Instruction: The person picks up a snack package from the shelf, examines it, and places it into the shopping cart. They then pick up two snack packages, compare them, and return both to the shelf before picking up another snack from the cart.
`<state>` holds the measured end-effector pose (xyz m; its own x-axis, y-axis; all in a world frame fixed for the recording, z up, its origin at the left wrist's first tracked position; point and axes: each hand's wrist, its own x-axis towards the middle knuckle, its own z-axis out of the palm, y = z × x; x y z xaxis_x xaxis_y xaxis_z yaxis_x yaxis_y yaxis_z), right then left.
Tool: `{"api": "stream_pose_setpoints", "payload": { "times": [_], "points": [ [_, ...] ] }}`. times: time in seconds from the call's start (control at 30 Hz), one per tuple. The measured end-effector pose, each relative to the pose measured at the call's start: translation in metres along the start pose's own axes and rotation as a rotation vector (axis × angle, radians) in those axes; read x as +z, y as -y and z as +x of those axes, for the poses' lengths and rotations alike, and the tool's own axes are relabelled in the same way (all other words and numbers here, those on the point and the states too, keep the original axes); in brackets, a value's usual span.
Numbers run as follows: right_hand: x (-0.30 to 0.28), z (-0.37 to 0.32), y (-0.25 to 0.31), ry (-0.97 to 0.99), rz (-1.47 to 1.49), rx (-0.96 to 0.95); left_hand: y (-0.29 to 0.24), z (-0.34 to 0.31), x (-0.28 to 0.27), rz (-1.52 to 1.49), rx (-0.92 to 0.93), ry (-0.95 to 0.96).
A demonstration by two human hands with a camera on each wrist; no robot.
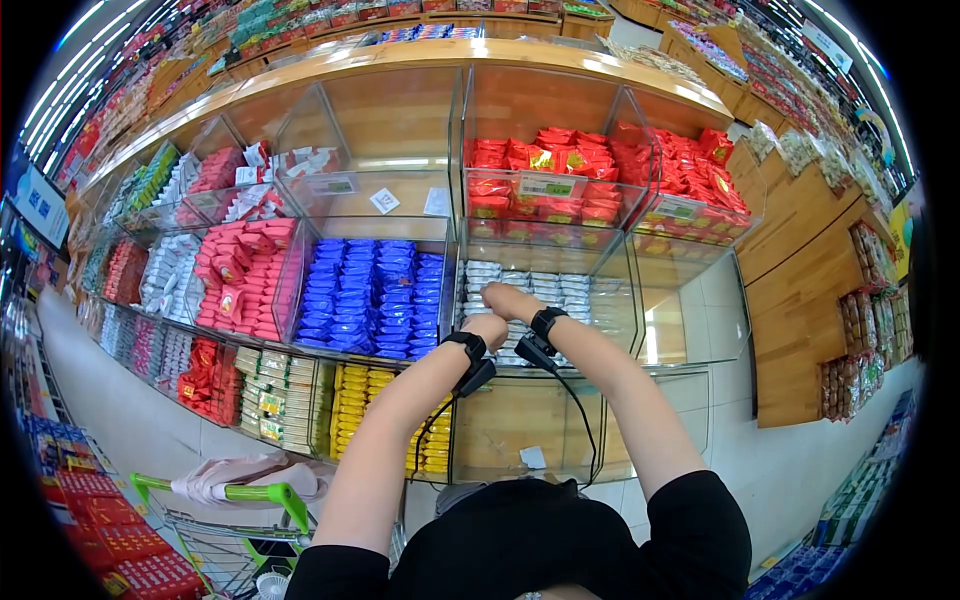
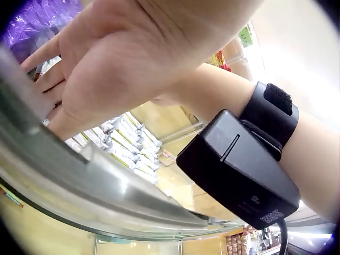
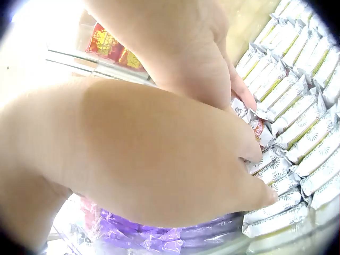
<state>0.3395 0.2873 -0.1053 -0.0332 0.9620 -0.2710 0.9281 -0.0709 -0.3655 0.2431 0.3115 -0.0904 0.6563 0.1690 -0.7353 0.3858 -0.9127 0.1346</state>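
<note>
Both hands reach over a bin of white-wrapped snack bars (image 1: 540,285). The left hand (image 1: 488,329) is at the near side; the right hand (image 1: 507,301) lies a little farther in. In the left wrist view, the left palm (image 2: 111,69) shows, with its fingers stretched over the bin's rim. Seen from the right wrist, the left hand (image 3: 186,154) has its fingertips among the bars, and one finger of the right hand (image 3: 186,58) reaches a white packet with red print (image 3: 259,130) lying between the hands. What the right fingers hold, I cannot tell.
Blue packets (image 1: 365,295) fill the bin to the left, and yellow ones (image 1: 360,395) the lower bin. Red bags (image 1: 560,152) sit on the shelf behind. Clear bin walls (image 1: 458,180) divide the display. A green-handled cart (image 1: 262,492) stands at lower left.
</note>
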Motion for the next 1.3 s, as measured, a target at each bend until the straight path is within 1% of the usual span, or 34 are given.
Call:
{"api": "stream_pose_setpoints", "payload": {
  "times": [0.03,0.07,0.13,0.17,0.23,0.27,0.33,0.37,0.43,0.53,0.73,0.83,0.87,0.93,0.97,1.03,1.17,1.23,1.3],
  "points": [
    [0.003,0.001,0.000,-0.043,-0.017,-0.014,0.000,-0.002,0.001,0.007,0.035,-0.034],
    [0.003,0.000,0.001,-0.042,-0.017,-0.015,0.000,-0.002,0.002,0.005,0.034,-0.032],
    [0.003,-0.003,0.002,-0.110,-0.042,-0.043,-0.003,0.001,0.004,-0.032,-0.031,-0.051],
    [0.001,-0.005,0.005,-0.108,-0.041,-0.042,-0.006,-0.001,0.003,-0.034,-0.030,-0.049],
    [-0.005,-0.008,0.009,-0.116,-0.065,-0.054,-0.012,-0.006,0.001,-0.052,-0.184,-0.071],
    [-0.008,-0.010,0.012,-0.115,-0.064,-0.054,-0.013,-0.010,0.000,-0.053,-0.183,-0.070],
    [-0.014,-0.012,0.018,-0.026,-0.050,-0.057,-0.014,-0.014,-0.002,-0.062,-0.163,-0.099],
    [-0.013,-0.011,0.018,-0.024,-0.049,-0.057,-0.013,-0.010,0.000,-0.064,-0.163,-0.098],
    [-0.010,-0.009,0.017,0.042,0.009,-0.091,-0.008,0.004,0.004,-0.044,-0.111,-0.007],
    [-0.005,-0.001,0.014,0.066,0.044,-0.078,-0.001,0.011,0.009,-0.062,-0.083,0.017],
    [0.001,0.005,0.009,0.064,0.071,-0.072,0.002,0.023,0.011,-0.070,-0.091,0.070],
    [0.001,0.007,0.007,0.122,0.087,-0.033,0.004,0.014,0.009,-0.086,-0.042,0.015],
    [0.001,0.006,0.006,0.122,0.088,-0.032,0.002,0.010,0.005,-0.085,-0.041,0.016],
    [0.001,0.005,0.004,0.114,0.142,-0.053,-0.002,-0.002,-0.008,0.034,-0.049,0.089],
    [0.002,0.005,0.003,0.112,0.141,-0.052,-0.005,-0.007,-0.014,0.036,-0.048,0.088],
    [0.002,0.004,0.001,0.125,0.151,-0.069,-0.010,-0.017,-0.023,0.104,-0.042,0.202],
    [-0.001,0.000,0.004,0.111,0.130,-0.037,-0.011,-0.025,-0.029,0.156,-0.021,0.212],
    [-0.004,-0.003,0.004,0.092,0.132,-0.081,-0.010,-0.022,-0.026,0.074,-0.116,0.170],
    [-0.007,-0.008,0.003,0.082,0.180,-0.099,-0.006,-0.014,-0.023,0.054,-0.124,0.182]
  ]
}}
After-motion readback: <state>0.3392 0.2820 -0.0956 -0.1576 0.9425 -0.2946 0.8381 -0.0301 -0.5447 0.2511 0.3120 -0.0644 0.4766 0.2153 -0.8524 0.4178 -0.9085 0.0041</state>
